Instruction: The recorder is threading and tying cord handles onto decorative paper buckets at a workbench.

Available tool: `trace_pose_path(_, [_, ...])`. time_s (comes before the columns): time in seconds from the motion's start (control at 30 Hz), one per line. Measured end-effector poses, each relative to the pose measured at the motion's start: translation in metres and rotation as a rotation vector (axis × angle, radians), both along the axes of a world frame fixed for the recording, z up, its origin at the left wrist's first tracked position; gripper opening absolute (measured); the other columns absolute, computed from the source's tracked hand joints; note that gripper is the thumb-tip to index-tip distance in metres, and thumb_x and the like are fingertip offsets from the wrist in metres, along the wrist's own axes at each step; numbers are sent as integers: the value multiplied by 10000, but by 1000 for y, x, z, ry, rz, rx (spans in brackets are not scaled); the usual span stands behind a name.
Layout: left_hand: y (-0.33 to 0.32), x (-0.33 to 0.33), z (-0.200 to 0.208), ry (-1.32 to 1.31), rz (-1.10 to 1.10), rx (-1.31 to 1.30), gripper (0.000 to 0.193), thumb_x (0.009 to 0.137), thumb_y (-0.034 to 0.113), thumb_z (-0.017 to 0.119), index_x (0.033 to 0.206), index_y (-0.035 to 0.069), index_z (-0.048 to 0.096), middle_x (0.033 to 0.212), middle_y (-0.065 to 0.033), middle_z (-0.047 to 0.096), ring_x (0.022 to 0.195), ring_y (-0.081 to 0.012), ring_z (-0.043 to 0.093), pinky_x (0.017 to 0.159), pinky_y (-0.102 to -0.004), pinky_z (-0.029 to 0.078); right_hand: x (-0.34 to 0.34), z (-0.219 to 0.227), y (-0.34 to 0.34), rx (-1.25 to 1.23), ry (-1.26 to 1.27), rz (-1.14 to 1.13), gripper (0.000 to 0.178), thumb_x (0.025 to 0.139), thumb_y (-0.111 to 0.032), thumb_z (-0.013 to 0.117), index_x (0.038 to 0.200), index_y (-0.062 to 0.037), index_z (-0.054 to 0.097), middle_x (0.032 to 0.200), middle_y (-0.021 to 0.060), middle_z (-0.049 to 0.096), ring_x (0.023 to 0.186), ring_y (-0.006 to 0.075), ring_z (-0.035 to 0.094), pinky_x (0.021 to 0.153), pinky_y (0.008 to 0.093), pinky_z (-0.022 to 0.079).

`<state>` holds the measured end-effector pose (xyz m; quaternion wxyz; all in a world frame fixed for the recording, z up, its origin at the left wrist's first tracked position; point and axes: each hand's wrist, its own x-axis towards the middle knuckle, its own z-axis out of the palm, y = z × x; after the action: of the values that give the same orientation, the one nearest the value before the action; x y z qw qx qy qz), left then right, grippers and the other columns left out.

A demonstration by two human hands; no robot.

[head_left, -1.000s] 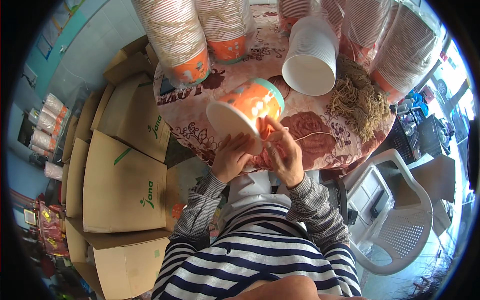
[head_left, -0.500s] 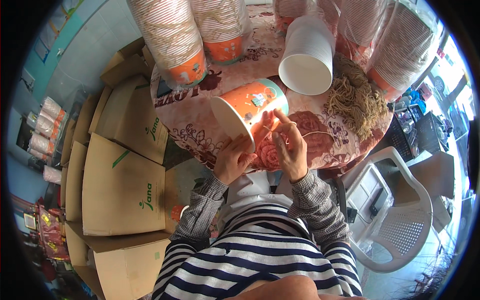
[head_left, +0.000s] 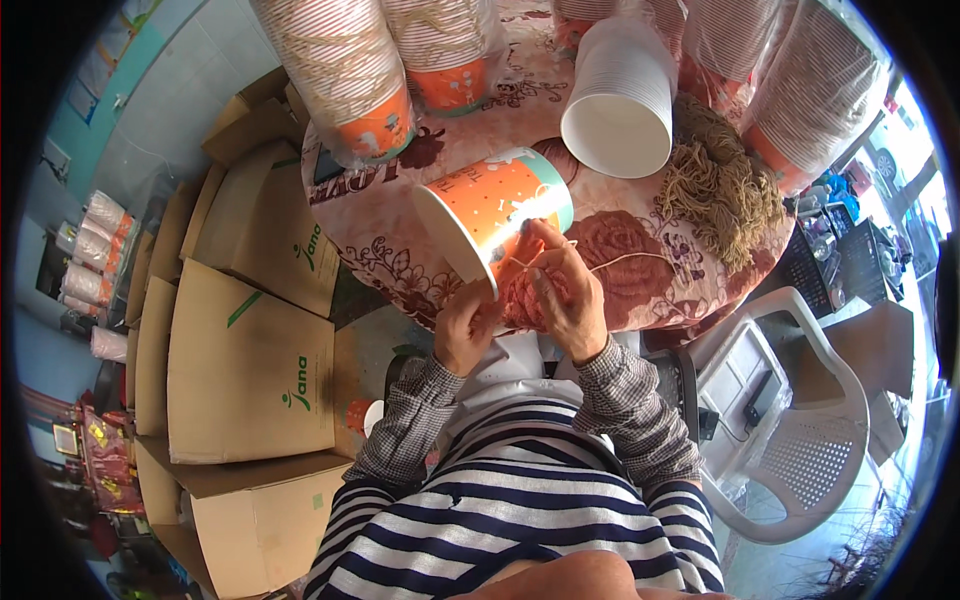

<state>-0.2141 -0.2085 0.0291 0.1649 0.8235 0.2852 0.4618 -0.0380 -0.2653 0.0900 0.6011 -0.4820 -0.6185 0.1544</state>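
Note:
An orange paper bucket (head_left: 490, 200) with a teal base band lies on its side near the table's front, its white rim turned toward the left. My left hand (head_left: 468, 325) is closed at the near edge of that rim, thumb and fingers pinched together. Beside the bucket's near side, my right hand (head_left: 570, 295) pinches a thin beige string (head_left: 625, 258) between thumb and fingers. The string trails off to the right over the tablecloth. Bright sunlight washes out part of the bucket near my right fingertips.
A bundle of tan strings (head_left: 725, 195) lies on the floral tablecloth (head_left: 400, 265). White nested buckets (head_left: 620, 110) lie behind. Wrapped stacks of orange buckets (head_left: 335, 75) line the far side. Cardboard boxes (head_left: 250, 370) stand left, a white plastic chair (head_left: 800, 450) right.
The bucket has rolled about its length, so its printed figure sits farther back. My left fingers went from stretched along the rim to curled at it. The right hand shifted slightly left.

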Motion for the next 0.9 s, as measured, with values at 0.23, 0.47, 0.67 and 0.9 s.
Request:
trace_pose_path(0.23, [-9, 15, 31, -114, 14, -188, 232, 885, 4, 601, 1115, -19, 614, 958, -172, 667, 839, -321, 667, 730, -360, 522, -12, -6, -2, -77, 138, 99, 93, 885, -23, 607, 965, 7, 569, 1375, 227, 503, 1311, 382, 461, 1044, 408, 393])
trace_pose_path(0.47, [-7, 16, 19, -169, 5, -179, 173, 894, 12, 601, 1062, -15, 629, 877, -121, 661, 757, -196, 649, 680, -300, 502, -11, -9, -2, -62, 148, 6, 115, 857, -27, 638, 957, -3, 587, 1318, 207, 551, 1104, 335, 606, 921, 376, 475])
trace_pose_path(0.67, [-9, 15, 25, -146, 4, -172, 218, 860, -36, 615, 1077, -15, 620, 912, -156, 669, 802, -276, 676, 705, -326, 518, -13, -9, 0, -6, 102, -10, 120, 838, -17, 649, 938, -4, 584, 1285, 216, 558, 1100, 357, 600, 909, 391, 484])
trace_pose_path(0.9, [-12, 15, 20, -154, 8, -195, 213, 870, -13, 612, 1083, -9, 626, 943, -134, 664, 820, -230, 661, 724, -319, 510, -15, -3, -3, -42, 73, -33, 125, 819, -10, 658, 920, -4, 584, 1247, 210, 565, 1094, 360, 589, 919, 397, 476])
